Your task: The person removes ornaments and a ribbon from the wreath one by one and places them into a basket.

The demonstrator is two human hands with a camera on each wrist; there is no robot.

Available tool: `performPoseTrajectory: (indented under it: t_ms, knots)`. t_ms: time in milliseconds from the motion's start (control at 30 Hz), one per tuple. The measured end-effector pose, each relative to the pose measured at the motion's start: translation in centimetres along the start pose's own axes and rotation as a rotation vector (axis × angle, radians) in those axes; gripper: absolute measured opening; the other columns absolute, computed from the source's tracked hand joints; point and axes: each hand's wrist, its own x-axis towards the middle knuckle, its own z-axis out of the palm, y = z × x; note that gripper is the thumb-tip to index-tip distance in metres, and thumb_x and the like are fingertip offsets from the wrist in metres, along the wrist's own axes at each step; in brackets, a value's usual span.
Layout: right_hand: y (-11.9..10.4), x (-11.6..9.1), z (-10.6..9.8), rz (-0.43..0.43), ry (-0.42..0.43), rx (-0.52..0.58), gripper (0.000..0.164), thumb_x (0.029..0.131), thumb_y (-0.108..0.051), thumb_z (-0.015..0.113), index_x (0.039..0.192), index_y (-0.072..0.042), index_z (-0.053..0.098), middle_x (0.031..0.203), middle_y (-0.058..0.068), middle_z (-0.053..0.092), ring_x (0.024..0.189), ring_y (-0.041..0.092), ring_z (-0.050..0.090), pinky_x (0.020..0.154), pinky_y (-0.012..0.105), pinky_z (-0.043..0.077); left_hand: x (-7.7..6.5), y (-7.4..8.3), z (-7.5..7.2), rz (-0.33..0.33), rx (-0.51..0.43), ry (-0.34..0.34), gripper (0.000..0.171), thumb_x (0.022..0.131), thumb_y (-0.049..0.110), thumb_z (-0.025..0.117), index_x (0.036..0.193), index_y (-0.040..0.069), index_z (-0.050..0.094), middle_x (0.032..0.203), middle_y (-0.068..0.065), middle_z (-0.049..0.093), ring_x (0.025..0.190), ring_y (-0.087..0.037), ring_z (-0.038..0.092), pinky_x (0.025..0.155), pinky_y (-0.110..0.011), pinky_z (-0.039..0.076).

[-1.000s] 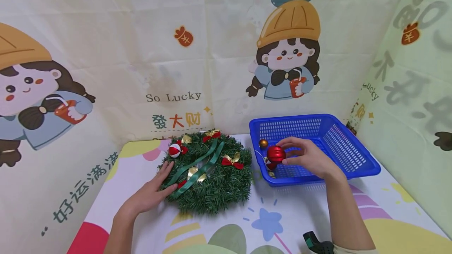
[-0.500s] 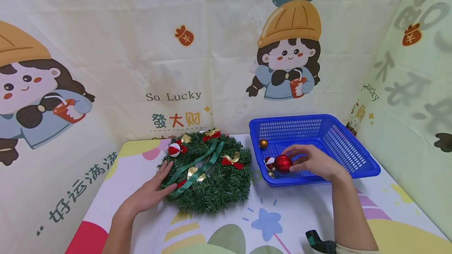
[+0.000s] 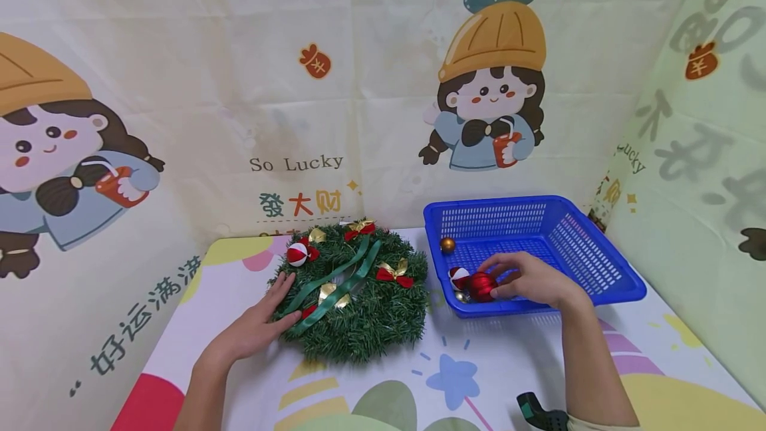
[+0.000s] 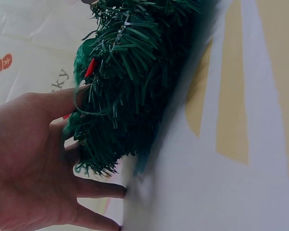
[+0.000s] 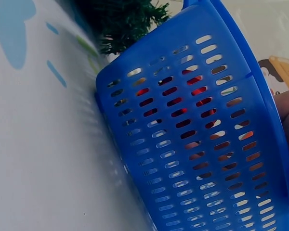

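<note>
A green Christmas wreath lies on the table, trimmed with bows, a red-and-white ball and a green ribbon. My left hand rests against its left side with fingers spread, as the left wrist view shows too. Inside the blue basket, my right hand holds a shiny red Christmas ball low, near the basket's front left corner. Beside that ball are a red-and-white ornament and a small pale gold ball. The basket wall mostly hides the ball in the right wrist view.
A small orange-gold ball sits at the basket's left end. The printed tablecloth covers the table. Printed cloth walls rise behind and at the sides.
My right hand has lowered the red ball into the basket, moving slightly right and toward me. The red-and-white ornament and small gold ball have come into clearer view. My left hand has stayed put.
</note>
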Motion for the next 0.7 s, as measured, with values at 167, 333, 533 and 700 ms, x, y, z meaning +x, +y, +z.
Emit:
performPoseTrajectory:
  t_ms: [167,333,533,700]
  knots:
    - [-0.23,-0.05,0.26,0.008,0.003,-0.015,0.039,0.090,-0.012,0.080,0.128,-0.013,0.070,0.123,0.017,0.070,0.113,0.033,0.065,0.087,0.044,0.062,0.04,0.04,-0.05,0.000,0.002,0.001,0.084,0.106,0.049,0.056,0.169,0.015,0.012,0.176,-0.019,-0.002,0.158,-0.052,0.005,0.119,-0.076,0.020]
    - [-0.39,-0.07,0.56,0.031,-0.013,-0.011,0.040,0.091,-0.011,0.078,0.130,-0.011,0.069,0.122,0.015,0.071,0.114,0.033,0.064,0.088,0.045,0.060,0.06,0.10,-0.08,0.005,0.000,0.002,0.084,0.106,0.049,0.055,0.169,0.015,0.012,0.176,-0.019,-0.002,0.158,-0.052,0.005,0.119,-0.076,0.020]
    - [-0.29,0.05,0.78,0.047,-0.015,-0.044,0.042,0.091,-0.012,0.079,0.131,-0.011,0.068,0.126,0.018,0.070,0.120,0.039,0.062,0.092,0.050,0.059,0.03,0.08,-0.12,0.011,0.000,0.006,0.084,0.106,0.048,0.056,0.169,0.014,0.012,0.176,-0.019,-0.002,0.157,-0.053,0.006,0.119,-0.076,0.020]
    - [-0.45,0.02,0.97,0.051,-0.024,-0.077,0.045,0.090,-0.015,0.080,0.133,-0.010,0.067,0.130,0.020,0.069,0.125,0.045,0.059,0.098,0.058,0.056,0.05,-0.15,-0.02,0.007,0.001,0.003,0.084,0.106,0.049,0.056,0.169,0.015,0.012,0.176,-0.019,-0.002,0.158,-0.053,0.006,0.119,-0.076,0.021]
